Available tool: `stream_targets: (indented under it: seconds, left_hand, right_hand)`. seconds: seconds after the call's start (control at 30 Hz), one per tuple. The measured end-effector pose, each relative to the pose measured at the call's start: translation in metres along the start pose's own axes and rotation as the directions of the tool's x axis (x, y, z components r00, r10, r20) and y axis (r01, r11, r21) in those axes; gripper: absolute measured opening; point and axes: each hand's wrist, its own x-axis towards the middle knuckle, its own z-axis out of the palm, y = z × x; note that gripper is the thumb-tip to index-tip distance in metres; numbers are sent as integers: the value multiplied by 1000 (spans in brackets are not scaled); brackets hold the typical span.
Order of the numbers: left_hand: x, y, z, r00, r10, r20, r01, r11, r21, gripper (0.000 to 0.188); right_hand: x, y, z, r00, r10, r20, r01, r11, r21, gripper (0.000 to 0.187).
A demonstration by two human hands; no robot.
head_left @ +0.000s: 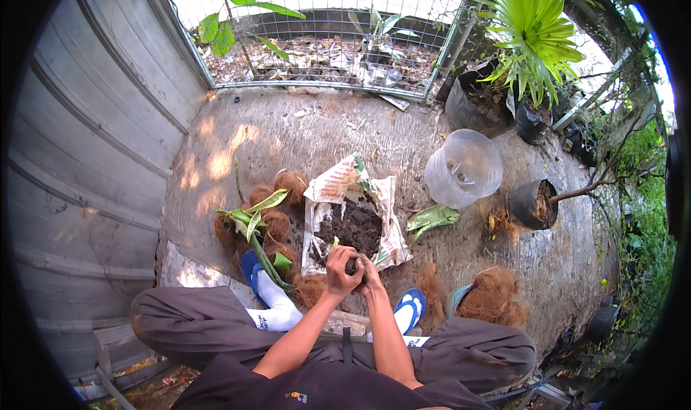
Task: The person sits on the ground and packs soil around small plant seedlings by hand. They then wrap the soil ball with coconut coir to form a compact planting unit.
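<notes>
My left hand (340, 269) and my right hand (370, 277) are cupped together at the near edge of an opened white sack (330, 187). Between them they grip a dark clump of soil (351, 266), mostly hidden by the fingers. A small yellow-green tip shows just above my left fingers; whether it belongs to the clump I cannot tell. Loose dark soil (350, 225) lies in the sack, right beyond my hands. Left of the sack are several brown balls of coconut fibre (291, 183), with a long-stemmed leafy cutting (263, 255) resting across them.
Right of the sack lie a crumpled green packet (432, 219) and a clear plastic pot (463, 169). A black potted plant (533, 204) stands farther right. More coconut fibre (492, 298) sits by my right knee. A wire mesh gate (317, 43) closes the far side; corrugated metal (93, 143) walls the left.
</notes>
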Motion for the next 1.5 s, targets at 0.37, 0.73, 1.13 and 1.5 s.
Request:
stream_targets:
  seconds: [0.37, 0.73, 1.13, 1.5]
  left_hand:
    - [-8, -2, 10, 983, -182, -29, 177, 976, -130, 23]
    - [0, 0, -5, 992, -114, 49, 120, 985, -125, 28]
    - [-22, -13, 6, 999, 29, 22, -28, 999, -42, 28]
    - [-19, -5, 11, 985, -148, 92, 163, 971, -177, 33]
  right_hand:
    - [0, -1, 12, 993, 114, -36, -114, 993, 8, 33]
    - [22, 2, -2, 901, 294, 318, -426, 731, 532, 49]
    - [-46, 12, 98, 721, -156, 675, -627, -562, 540, 29]
    - [40, 23, -50, 987, 111, 118, -145, 927, 346, 28]
